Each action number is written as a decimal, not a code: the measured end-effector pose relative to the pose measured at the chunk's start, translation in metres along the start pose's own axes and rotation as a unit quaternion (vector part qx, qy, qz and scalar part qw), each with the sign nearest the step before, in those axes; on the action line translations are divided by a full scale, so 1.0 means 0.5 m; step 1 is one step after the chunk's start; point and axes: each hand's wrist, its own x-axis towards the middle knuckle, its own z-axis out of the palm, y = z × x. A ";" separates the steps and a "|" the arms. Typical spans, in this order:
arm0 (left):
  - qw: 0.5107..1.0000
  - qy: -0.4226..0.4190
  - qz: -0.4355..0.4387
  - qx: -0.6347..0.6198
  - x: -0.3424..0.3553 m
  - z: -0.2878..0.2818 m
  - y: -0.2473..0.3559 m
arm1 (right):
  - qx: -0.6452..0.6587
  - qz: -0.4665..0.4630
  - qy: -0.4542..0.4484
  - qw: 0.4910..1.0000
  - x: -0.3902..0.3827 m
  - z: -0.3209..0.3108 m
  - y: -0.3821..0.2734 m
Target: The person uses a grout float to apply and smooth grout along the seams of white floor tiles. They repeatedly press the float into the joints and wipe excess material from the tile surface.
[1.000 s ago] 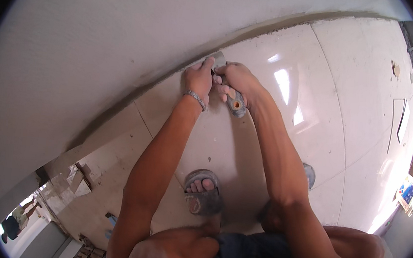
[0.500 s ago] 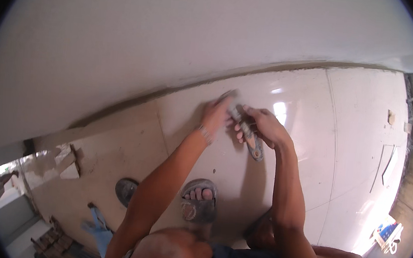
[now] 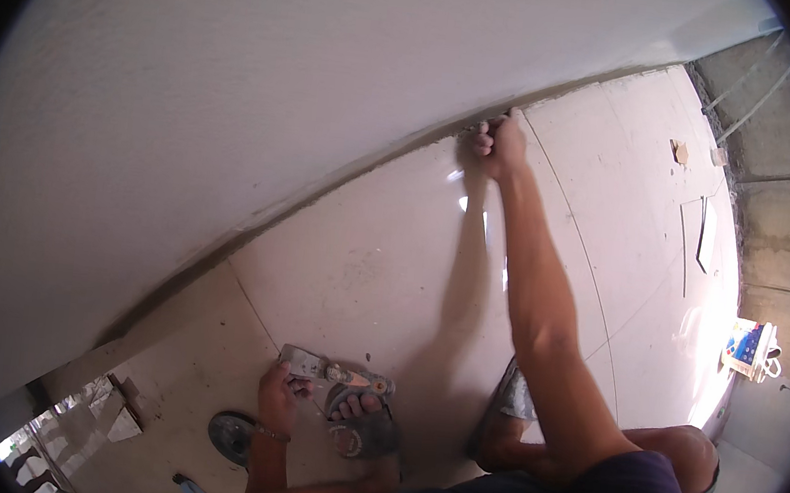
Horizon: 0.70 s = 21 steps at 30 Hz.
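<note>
At lower left, one dark oval object [image 3: 230, 433] is partly covered by the wrist. The left hand [image 3: 278, 400] keeps its grip closed on the blade end of one scraper [image 3: 335, 372], whose handle overlaps the front of one sandal [image 3: 365, 437]. At upper centre, the right hand [image 3: 501, 147] has curled fingers beside the wall [image 3: 288, 75]; whether its grip contains something, I cannot tell. A second foot [image 3: 515, 398], lower centre, is partly hidden behind the forearm.

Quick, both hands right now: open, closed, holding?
Left hand: closed on the grey, flat-bladed metal scraper.
Right hand: curled closed; can't tell whether it's holding anything.
</note>
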 end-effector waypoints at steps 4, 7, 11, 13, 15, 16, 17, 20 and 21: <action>0.999 0.020 0.042 0.014 -0.028 -0.012 0.005 | -0.073 0.063 -0.021 0.995 -0.179 0.100 0.159; 1.000 0.017 -0.006 -0.002 -0.031 -0.040 0.017 | -0.171 -0.084 0.050 0.980 -0.217 0.115 0.144; 0.999 -0.022 -0.007 0.033 -0.042 -0.057 0.008 | -0.032 -0.069 0.022 0.997 -0.034 -0.019 0.013; 0.999 -0.011 -0.004 0.035 -0.056 -0.093 0.005 | -0.056 -0.056 0.037 0.996 -0.026 0.001 -0.023; 1.000 -0.016 -0.008 0.017 -0.047 -0.121 -0.013 | -0.054 -0.041 -0.024 0.997 -0.020 0.005 0.004; 0.999 -0.025 -0.006 0.037 -0.041 -0.125 -0.010 | -0.055 -0.038 -0.049 0.997 -0.020 0.001 0.021; 0.998 -0.030 -0.002 0.058 -0.035 -0.130 -0.007 | -0.038 -0.012 -0.047 0.998 -0.048 0.027 0.074; 0.999 0.023 0.002 0.048 -0.060 -0.111 0.009 | 0.080 0.030 -0.100 0.991 -0.230 0.179 0.266; 0.999 0.036 0.004 0.038 -0.066 -0.105 0.017 | 0.035 0.065 -0.113 0.991 -0.313 0.221 0.315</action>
